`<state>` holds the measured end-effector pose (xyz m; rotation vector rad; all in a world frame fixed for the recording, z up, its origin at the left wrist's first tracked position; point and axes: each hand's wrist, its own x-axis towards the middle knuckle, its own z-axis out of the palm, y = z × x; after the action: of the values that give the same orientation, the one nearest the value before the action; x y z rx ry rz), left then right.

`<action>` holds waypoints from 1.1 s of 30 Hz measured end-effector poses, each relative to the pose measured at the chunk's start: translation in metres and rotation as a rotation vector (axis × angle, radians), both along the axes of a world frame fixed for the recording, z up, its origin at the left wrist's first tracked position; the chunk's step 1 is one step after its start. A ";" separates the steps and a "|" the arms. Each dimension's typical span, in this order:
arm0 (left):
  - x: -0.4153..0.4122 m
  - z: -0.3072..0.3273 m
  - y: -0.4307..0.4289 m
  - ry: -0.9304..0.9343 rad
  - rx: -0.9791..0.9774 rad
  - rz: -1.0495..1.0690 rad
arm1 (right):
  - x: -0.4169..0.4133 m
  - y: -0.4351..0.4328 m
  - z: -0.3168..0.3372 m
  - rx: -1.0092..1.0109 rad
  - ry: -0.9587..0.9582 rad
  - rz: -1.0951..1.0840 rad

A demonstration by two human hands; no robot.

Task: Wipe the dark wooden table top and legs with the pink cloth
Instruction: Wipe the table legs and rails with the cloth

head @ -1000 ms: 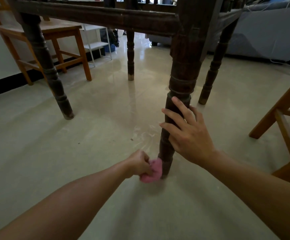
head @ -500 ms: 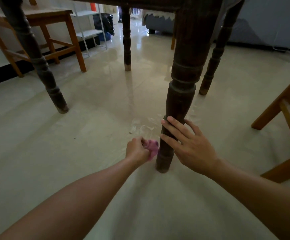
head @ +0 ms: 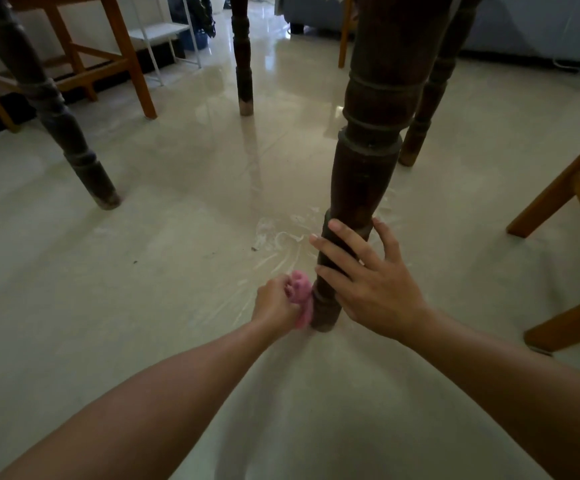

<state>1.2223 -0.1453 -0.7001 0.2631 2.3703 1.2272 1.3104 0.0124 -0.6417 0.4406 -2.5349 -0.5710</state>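
The nearest dark turned table leg (head: 368, 150) stands in front of me on the pale floor. My left hand (head: 276, 303) is closed around the bunched pink cloth (head: 300, 296) and presses it against the left side of the leg's foot. My right hand (head: 368, 285) lies flat on the lower part of the same leg, fingers spread. Three more dark legs show: one at the left (head: 49, 109), one far back (head: 243, 57) and one behind the near leg (head: 423, 109). The table top is out of view.
A light wooden chair (head: 115, 57) and a white rack (head: 163, 32) stand at the back left. Another wooden chair frame (head: 565, 202) is close on the right. A grey sofa (head: 531, 26) sits at the back right. White smears (head: 281, 244) mark the floor by the leg.
My left hand rose with the cloth along the leg's base, then came back down to the foot. My right hand slid lower on the leg. The view dropped lower.
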 end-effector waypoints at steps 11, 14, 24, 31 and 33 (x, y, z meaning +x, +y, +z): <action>0.001 -0.032 0.018 -0.187 0.037 0.309 | -0.008 0.001 -0.008 -0.058 0.105 0.061; 0.020 -0.036 0.013 -0.320 -0.142 -0.142 | -0.010 0.001 -0.011 -0.068 0.128 0.071; -0.008 -0.038 0.027 -0.095 -0.148 0.201 | -0.013 0.002 -0.015 -0.102 0.152 0.082; 0.000 -0.018 -0.004 -0.247 -0.564 -0.596 | -0.010 0.000 -0.014 -0.122 0.158 0.072; -0.005 -0.001 -0.024 -0.267 -0.402 -0.383 | -0.003 -0.001 -0.008 -0.121 0.097 0.060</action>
<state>1.2169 -0.1697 -0.7014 0.3727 2.1432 0.5586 1.3069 0.0109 -0.6499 0.4328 -2.4387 -0.4047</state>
